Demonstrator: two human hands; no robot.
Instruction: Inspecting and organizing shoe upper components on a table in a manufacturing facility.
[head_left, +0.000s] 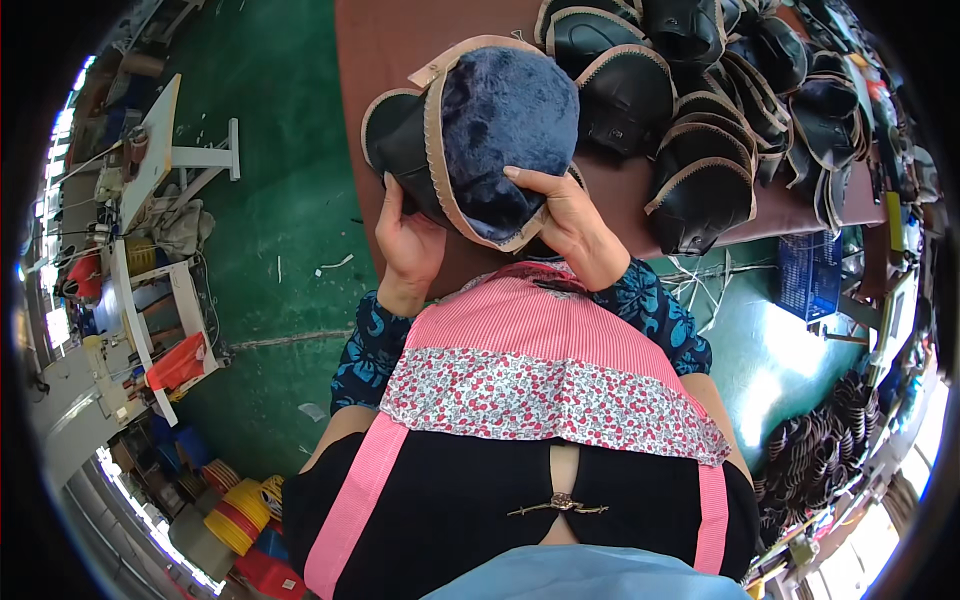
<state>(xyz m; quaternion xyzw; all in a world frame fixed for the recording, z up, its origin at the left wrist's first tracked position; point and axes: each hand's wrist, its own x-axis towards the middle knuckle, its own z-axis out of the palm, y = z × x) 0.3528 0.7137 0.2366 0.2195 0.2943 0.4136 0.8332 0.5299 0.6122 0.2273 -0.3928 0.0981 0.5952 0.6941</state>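
Head view is showing, at far left, a pale workbench (150, 150) standing on white legs, with a red cloth (180, 362) drooping over a frame below it. Yellow rolls (240, 515) are lying near the lower left, and the green floor (280, 200) is running between them and the brown table (365, 50).

The left hand (408, 245) is supporting the black side of a lined piece (508, 130); its thumb is standing up against that side, while its other fingers are going behind, so I cannot tell how firmly they are closing. The piece is hanging in both hands over the table's near edge. Navy plush, short and glossy, is filling its rounded mouth, and a tan, toothed edging is curving around. The right hand (575, 225) is clamping the lower right rim, thumb pressing on the plush, remaining fingers hiding beneath.

Lining and edging are apparently already sitting in place; one tan end is jutting free at upper left, so some finishing may be remaining.

Further right, smooth black leather-like pieces (625, 100) are overlapping in curved, tan-edged heaps. Beyond them, a blue crate (810, 275) is standing below the table.
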